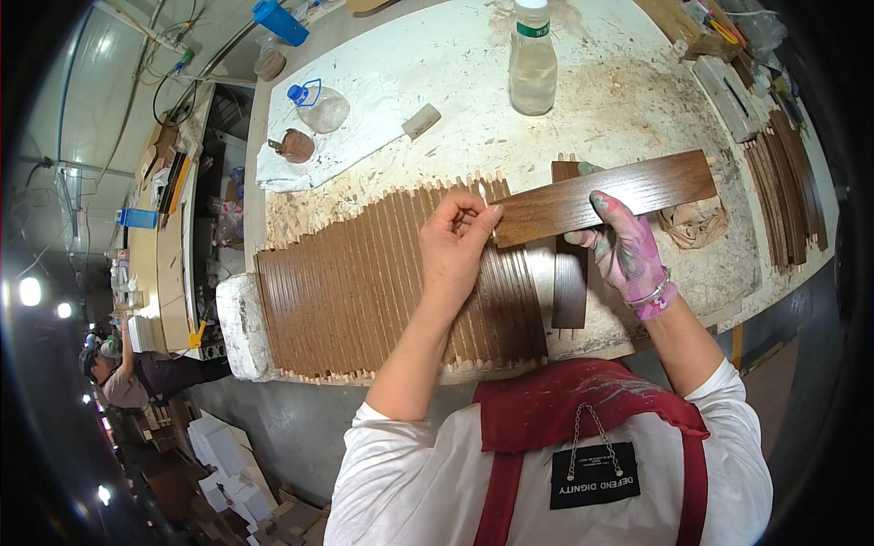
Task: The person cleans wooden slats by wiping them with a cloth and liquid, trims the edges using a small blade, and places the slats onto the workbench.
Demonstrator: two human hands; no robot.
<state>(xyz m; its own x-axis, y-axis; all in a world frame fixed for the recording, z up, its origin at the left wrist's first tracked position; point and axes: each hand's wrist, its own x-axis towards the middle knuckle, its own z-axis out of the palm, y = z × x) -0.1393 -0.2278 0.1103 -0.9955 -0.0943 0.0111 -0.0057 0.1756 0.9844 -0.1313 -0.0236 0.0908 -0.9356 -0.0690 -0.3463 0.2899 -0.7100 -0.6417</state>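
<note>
My right hand (628,250), in a stained pink glove, grips a dark brown wooden board (605,196) held flat above the bench. My bare left hand (458,244) pinches the board's left end, fingers closed on its edge. Below both hands lies a long row of several thin brown wooden slats (364,282) side by side on the bench. One more dark board (570,282) lies crosswise under the held one.
The white, stained workbench (437,82) carries a clear plastic bottle (533,64), a jug with a blue cap (319,105), a small wood block (421,120), a crumpled brown rag (696,223) and curved dark wood strips (787,187) at right. Another person (123,373) works far left.
</note>
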